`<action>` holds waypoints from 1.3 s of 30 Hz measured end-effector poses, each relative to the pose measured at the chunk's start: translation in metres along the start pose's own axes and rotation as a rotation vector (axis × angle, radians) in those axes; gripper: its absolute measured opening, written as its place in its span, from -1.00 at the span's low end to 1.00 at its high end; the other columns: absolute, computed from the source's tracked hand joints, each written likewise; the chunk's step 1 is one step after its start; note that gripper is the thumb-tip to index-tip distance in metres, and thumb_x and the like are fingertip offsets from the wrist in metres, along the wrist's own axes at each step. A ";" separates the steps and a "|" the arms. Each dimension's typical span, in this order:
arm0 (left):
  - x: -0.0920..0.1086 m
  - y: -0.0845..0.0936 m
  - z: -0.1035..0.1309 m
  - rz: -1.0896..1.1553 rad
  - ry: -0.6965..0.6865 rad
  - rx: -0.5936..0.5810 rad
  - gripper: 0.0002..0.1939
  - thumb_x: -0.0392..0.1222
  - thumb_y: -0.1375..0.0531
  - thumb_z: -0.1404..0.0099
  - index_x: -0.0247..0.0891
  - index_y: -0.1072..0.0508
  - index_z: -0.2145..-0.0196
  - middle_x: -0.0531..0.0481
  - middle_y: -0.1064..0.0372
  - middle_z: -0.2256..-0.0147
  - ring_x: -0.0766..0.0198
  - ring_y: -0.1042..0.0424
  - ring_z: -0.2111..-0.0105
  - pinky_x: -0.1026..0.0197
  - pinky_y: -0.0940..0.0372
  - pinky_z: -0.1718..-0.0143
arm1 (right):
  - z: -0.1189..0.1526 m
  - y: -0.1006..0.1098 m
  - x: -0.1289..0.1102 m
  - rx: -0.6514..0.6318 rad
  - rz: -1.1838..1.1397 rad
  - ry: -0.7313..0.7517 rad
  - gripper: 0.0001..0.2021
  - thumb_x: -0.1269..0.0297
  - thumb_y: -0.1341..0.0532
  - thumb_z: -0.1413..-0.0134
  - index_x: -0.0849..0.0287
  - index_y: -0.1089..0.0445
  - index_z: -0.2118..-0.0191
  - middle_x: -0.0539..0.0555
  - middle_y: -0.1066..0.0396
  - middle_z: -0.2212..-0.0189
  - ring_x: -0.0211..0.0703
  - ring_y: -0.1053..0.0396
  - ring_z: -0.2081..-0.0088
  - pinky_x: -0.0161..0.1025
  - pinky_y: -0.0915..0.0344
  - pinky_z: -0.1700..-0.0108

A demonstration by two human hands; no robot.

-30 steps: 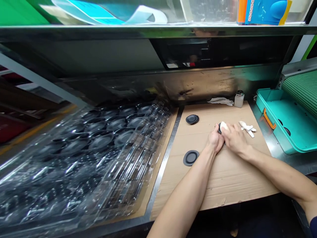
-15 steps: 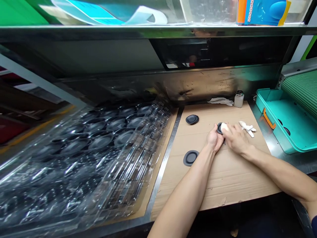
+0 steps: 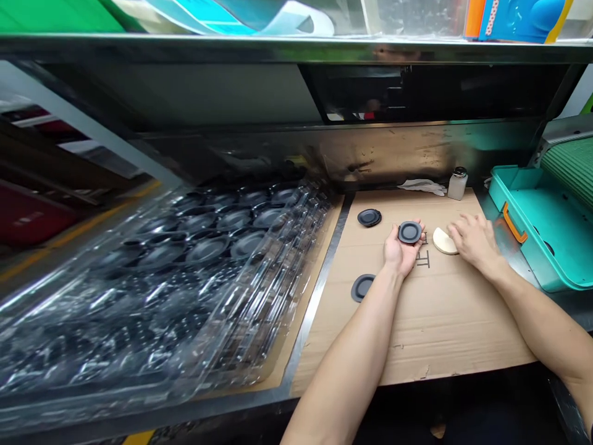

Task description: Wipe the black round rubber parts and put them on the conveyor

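While a worker's two bare arms stretch over the cardboard sheet (image 3: 417,321) on a steel bench, the left hand (image 3: 399,253) cups a round black disc (image 3: 410,232), fingers curled under and around its rim, disc face up near the sheet's far middle. Right hand (image 3: 471,240), just right of that disc, rests loosely open, palm down, fingertips touching a pale cream pad (image 3: 445,241) lying flat on the cardboard; whether it grips the pad can't be told. Two more black discs lie on the sheet: one (image 3: 369,217) just left of and beyond the held disc, another (image 3: 362,287) nearer the worker, by the sheet's left edge. At the sheet's far edge, a small capped bottle (image 3: 458,183) stands upright w/ a crumpled white cloth (image 3: 419,185) beside it. Left of the cardboard, stacked clear plastic trays (image 3: 176,278) hold rows of similar dark discs. Right of the cardboard sits a teal bin (image 3: 542,228) w/ an orange handle.
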State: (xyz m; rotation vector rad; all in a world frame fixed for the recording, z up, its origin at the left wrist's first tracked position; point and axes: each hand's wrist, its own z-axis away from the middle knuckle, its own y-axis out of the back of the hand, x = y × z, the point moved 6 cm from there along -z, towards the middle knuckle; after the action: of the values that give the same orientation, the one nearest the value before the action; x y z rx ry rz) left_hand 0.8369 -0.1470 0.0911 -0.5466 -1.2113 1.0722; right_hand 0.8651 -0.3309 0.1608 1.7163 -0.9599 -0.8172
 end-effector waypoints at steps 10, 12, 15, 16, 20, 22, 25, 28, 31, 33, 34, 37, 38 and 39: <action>-0.022 -0.014 0.008 -0.073 0.010 -0.110 -0.55 -0.01 0.08 -0.59 -0.31 -0.52 0.15 -0.22 -0.55 0.00 0.08 -0.51 -0.08 0.07 -0.42 -0.06 | -0.002 -0.006 -0.017 0.026 -0.296 0.177 -0.72 0.20 -0.09 -0.39 0.14 -0.49 -0.03 0.17 -0.51 0.12 -0.03 -0.43 0.11 -0.19 -0.27 0.09; -0.032 -0.021 0.014 -0.089 0.018 -0.161 -0.56 -0.05 0.08 -0.59 -0.31 -0.53 0.12 -0.19 -0.56 0.03 0.11 -0.49 -0.10 0.07 -0.38 -0.15 | 0.003 -0.008 -0.033 0.047 -0.279 0.157 -0.71 0.20 -0.09 -0.40 0.11 -0.51 -0.02 0.16 -0.50 0.13 -0.04 -0.42 0.13 -0.20 -0.26 0.13; -0.040 -0.025 0.020 -0.109 0.011 -0.182 -0.59 -0.09 0.06 -0.59 -0.32 -0.54 0.08 -0.18 -0.57 0.04 0.15 -0.49 -0.12 0.09 -0.33 -0.23 | 0.006 -0.008 -0.048 0.053 -0.258 0.129 -0.71 0.23 -0.07 -0.41 0.10 -0.51 -0.01 0.17 -0.49 0.11 -0.04 -0.42 0.08 -0.21 -0.26 0.12; -0.041 -0.025 0.020 -0.111 0.015 -0.171 -0.59 -0.09 0.05 -0.59 -0.32 -0.55 0.08 -0.19 -0.57 0.05 0.14 -0.50 -0.12 0.09 -0.32 -0.24 | 0.006 -0.008 -0.053 0.020 -0.267 0.158 -0.72 0.25 -0.07 -0.41 0.10 -0.51 0.00 0.16 -0.50 0.10 -0.06 -0.42 0.08 -0.22 -0.27 0.10; -0.041 -0.021 0.019 -0.112 0.044 -0.154 -0.55 -0.07 0.07 -0.59 -0.35 -0.55 0.14 -0.25 -0.58 0.08 0.10 -0.52 -0.09 0.04 -0.34 -0.23 | 0.009 -0.008 -0.057 -0.177 -0.190 0.220 -0.76 0.24 -0.11 -0.38 0.08 -0.53 0.07 0.15 -0.51 0.03 -0.05 -0.44 0.11 -0.21 -0.26 0.16; -0.041 -0.020 0.019 -0.125 0.043 -0.153 -0.54 -0.09 0.09 -0.60 -0.36 -0.54 0.18 -0.23 -0.59 0.13 0.12 -0.55 -0.03 0.03 -0.36 -0.20 | 0.008 -0.004 -0.048 -0.170 -0.091 0.132 -0.73 0.23 -0.08 -0.40 0.10 -0.54 0.06 0.18 -0.50 0.02 -0.02 -0.45 0.13 -0.19 -0.24 0.21; -0.044 -0.021 0.019 -0.139 0.029 -0.133 -0.56 -0.15 0.08 -0.61 -0.35 -0.52 0.25 -0.13 -0.59 0.28 0.21 -0.58 0.11 0.08 -0.39 -0.15 | 0.005 0.002 -0.044 -0.103 -0.040 0.074 -0.67 0.21 -0.01 -0.44 0.10 -0.53 0.02 0.19 -0.49 0.09 -0.02 -0.43 0.13 -0.19 -0.21 0.22; -0.047 -0.021 0.019 -0.139 0.005 -0.129 -0.58 -0.19 0.05 -0.60 -0.34 -0.51 0.29 -0.08 -0.57 0.33 0.29 -0.58 0.20 0.16 -0.39 -0.13 | 0.004 -0.001 -0.051 -0.136 -0.101 0.129 -0.68 0.16 -0.03 -0.45 0.07 -0.52 0.04 0.12 -0.48 0.11 -0.08 -0.43 0.18 -0.22 -0.17 0.26; -0.049 -0.020 0.017 -0.172 -0.006 -0.167 -0.64 -0.16 -0.01 -0.58 -0.33 -0.53 0.25 -0.09 -0.58 0.29 0.24 -0.58 0.15 0.13 -0.40 -0.10 | 0.001 0.000 -0.050 -0.099 -0.096 0.076 -0.65 0.14 0.01 -0.47 0.08 -0.51 0.03 0.11 -0.47 0.10 -0.10 -0.43 0.19 -0.23 -0.16 0.27; -0.049 -0.019 0.016 -0.203 -0.018 -0.196 -0.69 -0.13 -0.06 -0.56 -0.32 -0.53 0.21 -0.11 -0.59 0.26 0.18 -0.58 0.10 0.08 -0.41 -0.10 | -0.001 0.002 -0.048 -0.076 -0.077 0.052 -0.63 0.13 0.03 -0.48 0.07 -0.50 -0.01 0.12 -0.46 0.09 -0.09 -0.44 0.16 -0.23 -0.16 0.26; -0.049 -0.018 0.015 -0.217 -0.023 -0.206 -0.69 -0.11 -0.07 -0.56 -0.33 -0.53 0.20 -0.13 -0.59 0.25 0.16 -0.58 0.09 0.06 -0.41 -0.10 | -0.003 0.002 -0.047 -0.080 -0.068 0.046 -0.63 0.14 0.04 -0.48 0.06 -0.50 -0.03 0.12 -0.46 0.08 -0.08 -0.45 0.16 -0.23 -0.16 0.26; -0.049 -0.016 0.014 -0.241 -0.033 -0.219 -0.69 -0.10 -0.10 -0.54 -0.35 -0.54 0.21 -0.16 -0.60 0.24 0.14 -0.57 0.08 0.03 -0.41 -0.10 | -0.004 0.001 -0.040 -0.123 -0.038 0.021 -0.61 0.15 0.03 -0.47 0.05 -0.51 -0.08 0.14 -0.47 0.07 -0.06 -0.47 0.16 -0.22 -0.19 0.25; -0.049 -0.016 0.014 -0.240 -0.037 -0.214 -0.69 -0.10 -0.11 -0.54 -0.36 -0.54 0.22 -0.17 -0.60 0.25 0.14 -0.57 0.09 0.03 -0.40 -0.10 | -0.004 0.001 -0.039 -0.141 -0.030 0.015 -0.61 0.15 0.04 -0.47 0.07 -0.51 -0.08 0.15 -0.48 0.06 -0.05 -0.48 0.16 -0.21 -0.21 0.24; -0.048 -0.015 0.014 -0.235 -0.040 -0.206 -0.69 -0.11 -0.11 -0.53 -0.37 -0.55 0.23 -0.17 -0.60 0.24 0.15 -0.58 0.10 0.03 -0.40 -0.11 | -0.003 0.000 -0.038 -0.157 -0.023 0.011 -0.59 0.15 0.05 -0.47 0.08 -0.52 -0.07 0.16 -0.48 0.06 -0.04 -0.48 0.15 -0.21 -0.23 0.22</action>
State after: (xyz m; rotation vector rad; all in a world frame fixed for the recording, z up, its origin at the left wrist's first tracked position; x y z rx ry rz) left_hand 0.8305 -0.1989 0.0853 -0.5273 -1.3936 0.7677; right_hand 0.8503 -0.2966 0.1655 1.5971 -0.8470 -0.8739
